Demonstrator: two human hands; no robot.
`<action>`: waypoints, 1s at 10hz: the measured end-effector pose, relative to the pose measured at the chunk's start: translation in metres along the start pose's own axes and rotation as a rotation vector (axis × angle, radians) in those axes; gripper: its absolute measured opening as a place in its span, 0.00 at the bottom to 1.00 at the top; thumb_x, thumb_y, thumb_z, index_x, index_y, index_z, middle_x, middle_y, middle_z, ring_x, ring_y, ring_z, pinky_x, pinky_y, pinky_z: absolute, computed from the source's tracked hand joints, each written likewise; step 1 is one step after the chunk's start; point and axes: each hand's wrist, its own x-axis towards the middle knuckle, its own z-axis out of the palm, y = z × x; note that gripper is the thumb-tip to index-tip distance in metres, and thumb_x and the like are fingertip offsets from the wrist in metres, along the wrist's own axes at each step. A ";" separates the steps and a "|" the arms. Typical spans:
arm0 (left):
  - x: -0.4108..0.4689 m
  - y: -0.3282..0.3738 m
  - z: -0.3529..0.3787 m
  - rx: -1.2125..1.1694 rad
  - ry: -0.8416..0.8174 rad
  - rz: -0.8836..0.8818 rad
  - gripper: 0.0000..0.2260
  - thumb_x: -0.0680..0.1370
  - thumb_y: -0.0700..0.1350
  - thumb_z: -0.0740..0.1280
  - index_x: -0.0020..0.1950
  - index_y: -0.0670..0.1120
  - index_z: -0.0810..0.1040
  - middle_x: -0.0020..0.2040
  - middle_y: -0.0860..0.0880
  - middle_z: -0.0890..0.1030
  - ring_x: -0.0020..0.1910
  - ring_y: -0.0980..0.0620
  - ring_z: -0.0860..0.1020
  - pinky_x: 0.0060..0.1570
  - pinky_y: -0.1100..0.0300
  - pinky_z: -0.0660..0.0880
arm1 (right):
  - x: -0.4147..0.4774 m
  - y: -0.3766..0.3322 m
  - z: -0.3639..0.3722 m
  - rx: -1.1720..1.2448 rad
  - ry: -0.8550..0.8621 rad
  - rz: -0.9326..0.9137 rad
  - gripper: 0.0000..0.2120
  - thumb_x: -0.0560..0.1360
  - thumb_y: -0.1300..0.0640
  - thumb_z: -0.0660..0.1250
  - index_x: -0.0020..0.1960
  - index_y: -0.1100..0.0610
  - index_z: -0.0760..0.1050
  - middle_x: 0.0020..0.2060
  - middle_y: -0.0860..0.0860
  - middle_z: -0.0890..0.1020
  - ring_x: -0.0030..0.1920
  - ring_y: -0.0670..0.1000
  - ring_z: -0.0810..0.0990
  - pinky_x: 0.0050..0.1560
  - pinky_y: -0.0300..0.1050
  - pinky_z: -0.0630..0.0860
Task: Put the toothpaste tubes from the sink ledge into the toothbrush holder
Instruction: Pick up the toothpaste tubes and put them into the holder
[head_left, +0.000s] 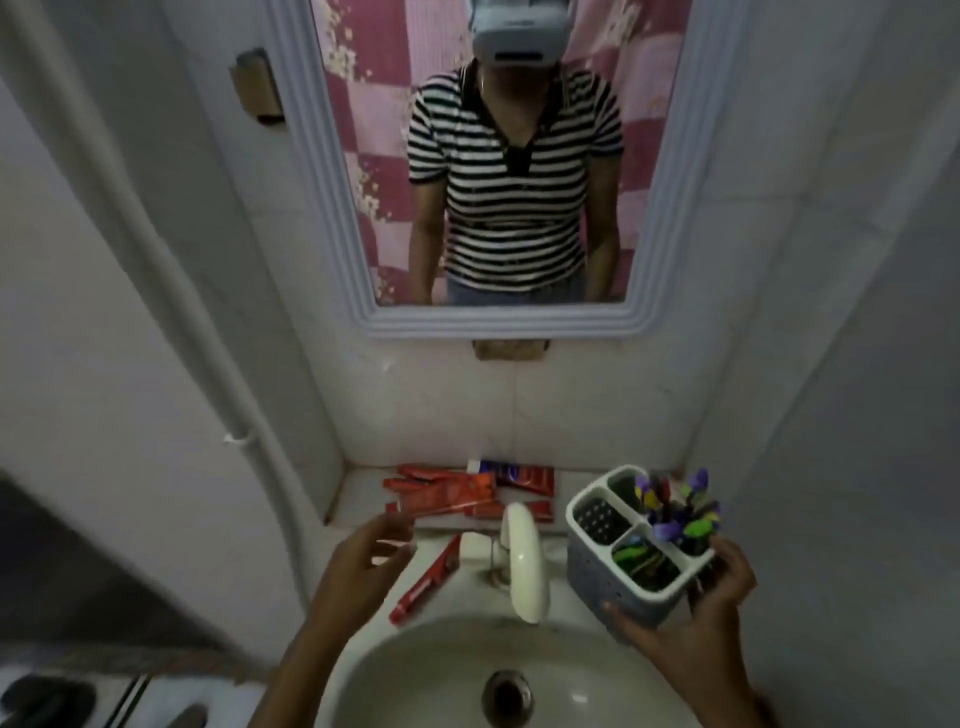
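Several red toothpaste tubes (470, 486) lie in a pile on the ledge behind the sink. One more red tube (426, 582) lies slanted on the sink rim, left of the tap. My left hand (363, 561) hovers over the rim with fingers apart, its fingertips at the near edge of the topmost tube; no grip shows. My right hand (711, 597) grips the grey-blue toothbrush holder (597, 566) from the right and below, holding it tilted over the sink's right rim. Two of its compartments hold toothbrushes with purple and green handles (675, 519); the left compartment looks empty.
A white tap (524, 561) curves over the basin (415, 675) between my hands. A mirror (498, 156) hangs on the tiled wall above the ledge. A white pipe (208, 338) runs down the left wall.
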 end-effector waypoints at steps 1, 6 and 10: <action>0.011 -0.020 0.020 0.205 0.057 0.005 0.12 0.74 0.42 0.72 0.50 0.60 0.78 0.49 0.57 0.83 0.45 0.58 0.82 0.49 0.54 0.80 | -0.004 0.015 0.019 0.431 -0.182 0.318 0.32 0.56 0.41 0.74 0.61 0.42 0.83 0.66 0.50 0.82 0.68 0.61 0.76 0.69 0.58 0.64; 0.132 -0.031 0.063 0.913 -0.174 0.309 0.15 0.71 0.48 0.74 0.57 0.46 0.79 0.50 0.44 0.84 0.45 0.44 0.83 0.45 0.48 0.81 | -0.014 0.071 0.037 0.167 -0.263 0.014 0.48 0.63 0.48 0.86 0.75 0.36 0.63 0.72 0.47 0.74 0.70 0.50 0.76 0.68 0.49 0.76; 0.123 0.068 0.031 0.190 0.153 0.296 0.06 0.75 0.46 0.71 0.50 0.46 0.81 0.42 0.51 0.83 0.40 0.54 0.81 0.43 0.60 0.78 | -0.009 0.085 0.036 0.157 -0.166 0.073 0.63 0.57 0.69 0.86 0.79 0.52 0.51 0.74 0.50 0.72 0.71 0.55 0.76 0.67 0.58 0.77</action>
